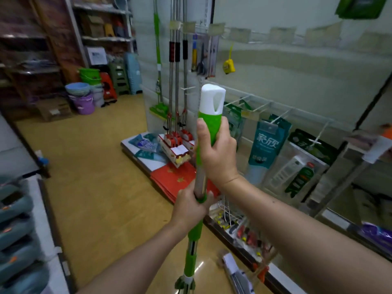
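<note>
Two grips: right grip [218,153] and left grip [191,209] are clamping the green-and-white plastic, steel-shafted mop pole [200,181].
Position: pole is standing upright in the aisle, near hanging mops [177,81].
Progress: pole is being held in hand; placement seemingly pending.

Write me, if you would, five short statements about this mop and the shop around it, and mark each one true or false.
1. The right hand and the left hand both grip the mop handle. True.
2. The right hand holds the handle lower down than the left hand. False: the right hand is on the green grip near the top, and the left hand is below it on the shaft.
3. The cap on top of the handle is red. False: the cap is white.
4. A yellow tape measure hangs on the wall display. True.
5. A purple bucket stands on the floor by the far shelves. True.
</note>
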Demonstrator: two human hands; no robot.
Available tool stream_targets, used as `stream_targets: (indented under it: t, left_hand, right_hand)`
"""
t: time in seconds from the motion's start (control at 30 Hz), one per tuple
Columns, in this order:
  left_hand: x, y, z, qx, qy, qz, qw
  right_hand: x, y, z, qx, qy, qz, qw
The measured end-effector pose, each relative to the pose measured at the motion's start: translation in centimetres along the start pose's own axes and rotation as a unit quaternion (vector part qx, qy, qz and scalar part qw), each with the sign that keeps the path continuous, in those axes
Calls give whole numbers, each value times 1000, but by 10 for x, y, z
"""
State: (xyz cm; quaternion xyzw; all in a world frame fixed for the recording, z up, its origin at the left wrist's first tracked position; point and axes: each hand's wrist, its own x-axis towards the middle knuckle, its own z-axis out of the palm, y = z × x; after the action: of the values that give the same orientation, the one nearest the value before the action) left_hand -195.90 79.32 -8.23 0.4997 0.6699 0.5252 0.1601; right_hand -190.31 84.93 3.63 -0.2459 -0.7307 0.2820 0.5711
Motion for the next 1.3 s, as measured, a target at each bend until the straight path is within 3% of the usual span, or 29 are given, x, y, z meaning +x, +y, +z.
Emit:
stream_targets:
  t: [0.2, 0.57, 0.83, 1.3]
  left_hand:
    - [49, 12, -42, 7, 16, 17, 1000]
    - [153, 20, -109, -16, 70, 55, 996]
    - [257, 14, -148, 55, 133, 73, 987]
    - [385, -38, -223, -13, 90, 52, 995]
  right_hand:
    - [44, -25, 30, 153, -59, 38, 986]
    - [128, -41, 101, 295, -129, 29, 946]
    - [195, -5, 168, 277, -174, 6, 945]
    - [293, 24, 290, 300, -163, -27, 940]
